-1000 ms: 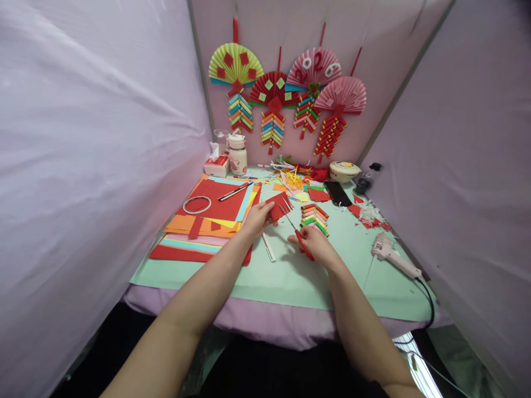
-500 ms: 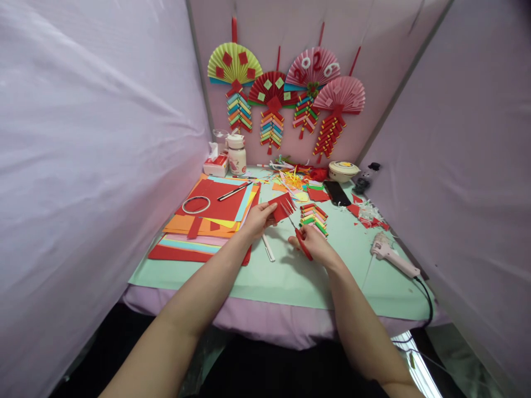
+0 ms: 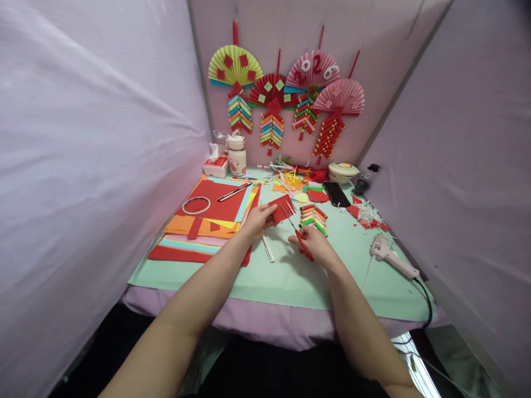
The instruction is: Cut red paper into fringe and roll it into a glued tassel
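Pinched in my left hand (image 3: 260, 220) is a small red paper piece (image 3: 280, 210), its right end slit into thin strips like a fringe. My right hand (image 3: 314, 245) grips red-handled scissors (image 3: 303, 243); their blades point up and left and meet the fringed edge. Just beyond my right hand lies a string of rolled paper firecrackers (image 3: 314, 219) in several colours, partly covered by the hand. A white pen (image 3: 268, 250) rests on the table below my left hand.
Stacked coloured paper (image 3: 211, 202) with a tape ring (image 3: 196, 205) and a utility knife (image 3: 234, 192) lies left. At right are a glue gun (image 3: 394, 257), a phone (image 3: 337, 194) and paper scraps (image 3: 367, 213). Behind stand a bottle (image 3: 237, 156), tissue box (image 3: 216, 166) and lidded bowl (image 3: 343, 172).
Both hands stay almost in place. The fringed strips of the red paper sit slightly differently against the scissor blades.
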The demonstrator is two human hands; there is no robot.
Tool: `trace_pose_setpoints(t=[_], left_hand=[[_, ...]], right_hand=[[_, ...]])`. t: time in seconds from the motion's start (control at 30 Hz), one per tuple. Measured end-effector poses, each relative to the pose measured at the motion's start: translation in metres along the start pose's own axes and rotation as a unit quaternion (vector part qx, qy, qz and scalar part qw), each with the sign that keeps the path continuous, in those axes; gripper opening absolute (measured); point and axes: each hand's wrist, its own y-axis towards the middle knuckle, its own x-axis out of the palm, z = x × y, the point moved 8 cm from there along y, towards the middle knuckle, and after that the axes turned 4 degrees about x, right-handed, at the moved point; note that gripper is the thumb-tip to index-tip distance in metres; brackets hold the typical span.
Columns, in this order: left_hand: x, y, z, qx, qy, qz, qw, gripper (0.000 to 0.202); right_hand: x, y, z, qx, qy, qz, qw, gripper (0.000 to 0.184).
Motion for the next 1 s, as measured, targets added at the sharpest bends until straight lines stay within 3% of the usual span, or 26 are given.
trace_pose_setpoints(t=[0.4, 0.83, 1.0], left_hand=[[0.0, 0.001, -0.001, 0.011, 0.009, -0.013, 1.0, 0.027], [0.009, -0.006, -0.004, -0.036, 0.033, -0.052, 0.997, 0.034], [0.007, -0.006, -0.007, -0.054, 0.021, -0.047, 0.997, 0.027]], right_hand=[[-0.006, -0.005, -0.009, -0.028, -0.04, 0.025, 0.999, 0.036], [-0.005, 0.001, 0.0, -0.026, -0.03, 0.029, 0.999, 0.04], [-0.006, 0.001, 0.0, -0.018, -0.018, 0.034, 0.999, 0.041]])
